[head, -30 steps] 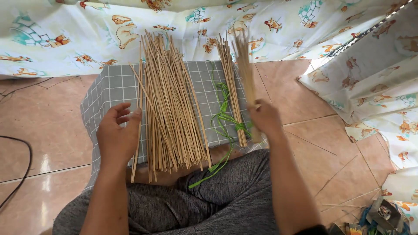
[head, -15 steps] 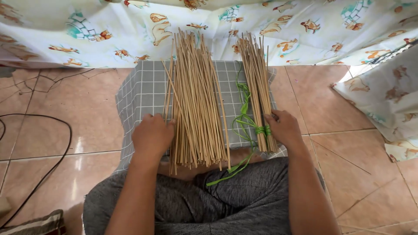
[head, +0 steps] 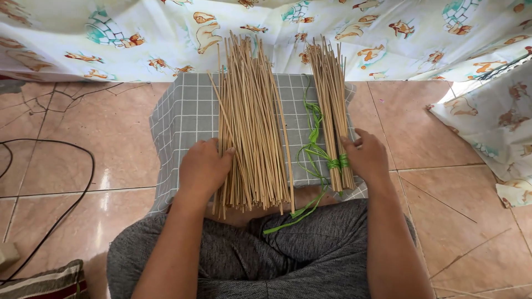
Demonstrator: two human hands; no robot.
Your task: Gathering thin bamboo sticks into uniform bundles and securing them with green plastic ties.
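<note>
From the head view, a grey checked cloth [head: 183, 119] covers the lap, with tiled floor [head: 100, 144] open to both sides and a printed animal-pattern sheet [head: 166, 33] beyond its far edge. A loose heap of thin tan sticks [head: 252, 111] lies on the cloth's middle; the left hand [head: 202, 166] rests flat at its left edge, fingers [head: 226, 152] together, touching the sticks. Right of the heap, a smaller stick bundle tied with green strip [head: 332, 105] lies by the right hand [head: 366, 158], whose spread fingers touch it.

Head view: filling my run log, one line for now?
left hand: on loose tan sticks | right hand: on green-tied stick bundle | grey checked cloth beneath
</note>
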